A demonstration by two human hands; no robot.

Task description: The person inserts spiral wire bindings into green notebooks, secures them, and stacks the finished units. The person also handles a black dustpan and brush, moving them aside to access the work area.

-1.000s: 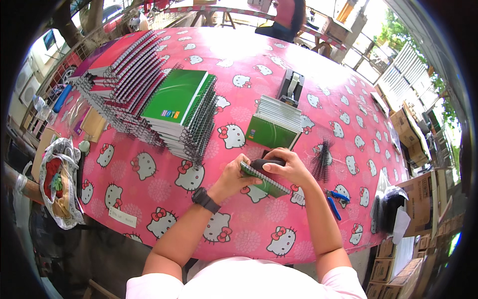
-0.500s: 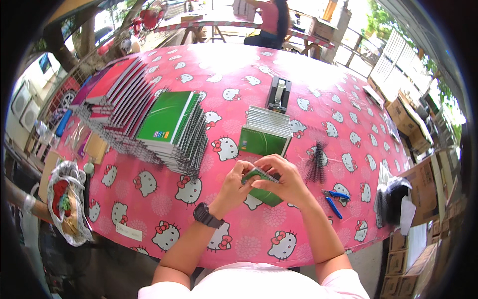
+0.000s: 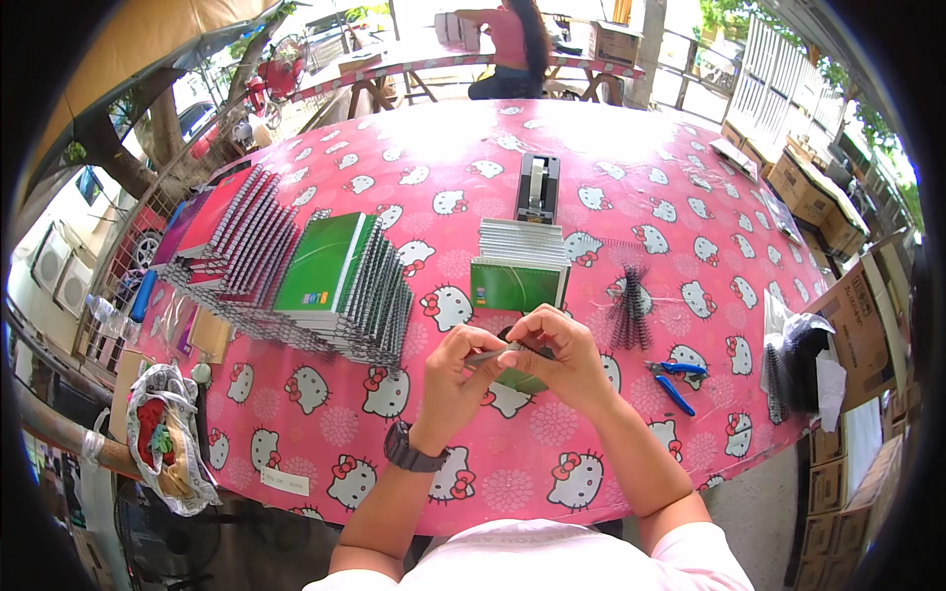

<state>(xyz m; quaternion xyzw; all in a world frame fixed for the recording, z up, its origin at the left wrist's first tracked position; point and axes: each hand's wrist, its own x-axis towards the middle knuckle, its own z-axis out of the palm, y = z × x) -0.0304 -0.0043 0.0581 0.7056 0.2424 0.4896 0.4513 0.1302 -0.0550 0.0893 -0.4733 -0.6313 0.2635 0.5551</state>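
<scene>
Both my hands meet over a small green notebook (image 3: 516, 377) held just above the pink cartoon-cat tablecloth (image 3: 552, 453). My left hand (image 3: 455, 371), with a dark wristwatch, grips the notebook's left side. My right hand (image 3: 557, 357) pinches its top edge, where a black spiral binding shows. Just beyond my hands lies a stack of small green notebooks (image 3: 519, 266). A bundle of black spiral coils (image 3: 628, 308) lies to the right of my right hand.
A long fanned row of larger green and red spiral notebooks (image 3: 296, 276) covers the left of the table. Blue-handled pliers (image 3: 674, 378) lie at right, a tape dispenser (image 3: 537, 187) farther back. A bag (image 3: 163, 443) hangs at left; cardboard boxes (image 3: 847, 325) stand right. A person (image 3: 512, 44) sits at a far table.
My hands and the small green notebook stayed together and shifted slightly; my fingers have closed more tightly around its top edge. The head view tilted, bringing the far table into sight.
</scene>
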